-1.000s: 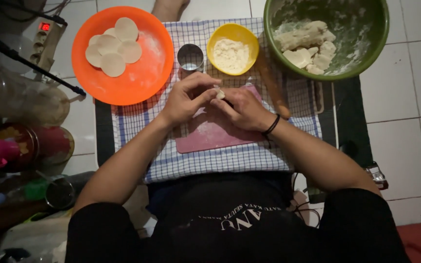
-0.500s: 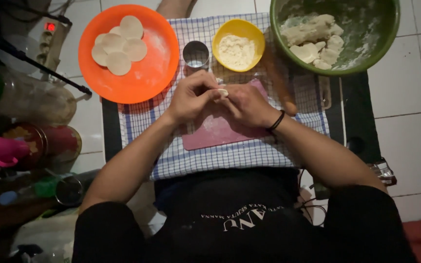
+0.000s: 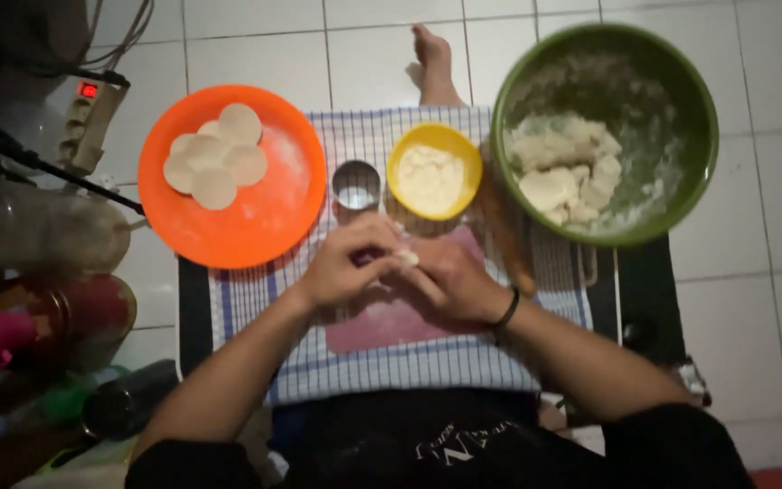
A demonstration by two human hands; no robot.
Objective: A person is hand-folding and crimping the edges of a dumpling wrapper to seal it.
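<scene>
Both hands meet over a pink mat (image 3: 391,321) that lies on a blue-checked cloth (image 3: 382,362) on the tiled floor (image 3: 771,226). The left hand (image 3: 346,272) and right hand (image 3: 450,281) pinch a small pale dough piece (image 3: 407,259) between them, approx. at the top edge of the mat. Fingers of both hands are curled in tight around it; only a sliver of dough shows, so its shape can't be told. A dark band sits on the right wrist.

Beyond the hands, L to R: an orange plate (image 3: 269,217) w/ a stack of flat dough rounds (image 3: 219,158), a small metal cutter ring (image 3: 356,186), a yellow bowl (image 3: 400,149) of white flour or filling, and a green bowl (image 3: 518,81) holding rough dough lumps (image 3: 558,177) and loose flour. A wooden rolling pin (image 3: 504,231) lies just beside the right hand, partly under the green bowl's rim. A foot (image 3: 432,54) rests on the tiles past the cloth. A power strip (image 3: 88,113) w/ a lit red switch sits left of the plate.

Risks, as a judgement: the piece is small and soft, so too hard a squeeze could tear or smear it. The yellow bowl and cutter ring are very near the knuckles; a wide elbow or wrist move could knock them. Flour could also drift toward the power strip.
</scene>
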